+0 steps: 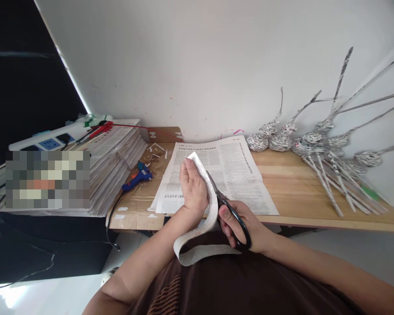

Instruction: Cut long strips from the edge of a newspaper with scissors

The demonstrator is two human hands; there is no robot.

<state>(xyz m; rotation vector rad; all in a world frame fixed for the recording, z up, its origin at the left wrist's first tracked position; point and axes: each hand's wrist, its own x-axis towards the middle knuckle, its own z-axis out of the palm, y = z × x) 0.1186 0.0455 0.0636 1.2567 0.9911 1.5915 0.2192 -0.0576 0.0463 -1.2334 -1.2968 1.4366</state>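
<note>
My left hand [193, 183] is closed on a long strip of newspaper [212, 214] near its upper end. The strip runs down past my wrist and curls in a loop over my lap. In my right hand [241, 223] are black-handled scissors [239, 222], my fingers through the handles. Their blades point up and left, close along the strip's right edge; whether they touch it I cannot tell. Beneath both hands a newspaper sheet [249, 183] lies flat on the wooden table [277, 175].
At left stands a tall stack of newspapers [114, 166] with a power strip [49, 140] on top. A blue glue gun [138, 178] lies on cardboard [136, 218] among paper scraps. Several woven paper shapes [280, 140] and loose paper sticks [341, 188] sit at right, against the wall.
</note>
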